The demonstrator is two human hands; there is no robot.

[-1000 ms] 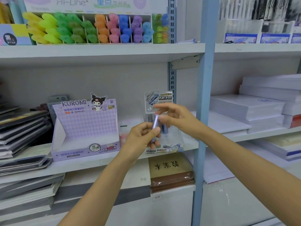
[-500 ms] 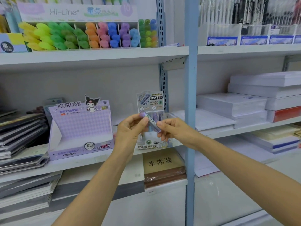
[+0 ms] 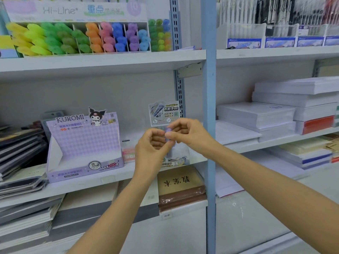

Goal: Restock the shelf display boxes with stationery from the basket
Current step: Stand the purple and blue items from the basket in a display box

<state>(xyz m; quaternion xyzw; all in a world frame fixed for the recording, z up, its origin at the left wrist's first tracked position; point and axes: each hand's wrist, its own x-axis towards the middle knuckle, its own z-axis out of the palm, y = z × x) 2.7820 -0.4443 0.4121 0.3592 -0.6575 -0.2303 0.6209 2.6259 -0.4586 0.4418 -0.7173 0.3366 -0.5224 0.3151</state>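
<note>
My left hand [image 3: 152, 145] and my right hand [image 3: 187, 132] meet in front of the middle shelf, both pinching a small purple lead tube [image 3: 168, 130] that is mostly hidden by my fingers. Right behind them stands a clear display box [image 3: 180, 154] with a printed header card [image 3: 163, 113]. To the left sits a purple KUROMI display box [image 3: 82, 143], open at the front; I see nothing in its tray. No basket is in view.
A blue upright post [image 3: 209, 125] stands just right of my hands. Coloured highlighters [image 3: 82, 37] fill the upper shelf. White paper reams [image 3: 275, 114] are stacked at right, notebooks [image 3: 18, 153] at left, a brown book pack [image 3: 180, 187] below.
The tube was upright, then held across between both hands; now my hands have closed together around it and risen slightly. The view has shifted left.
</note>
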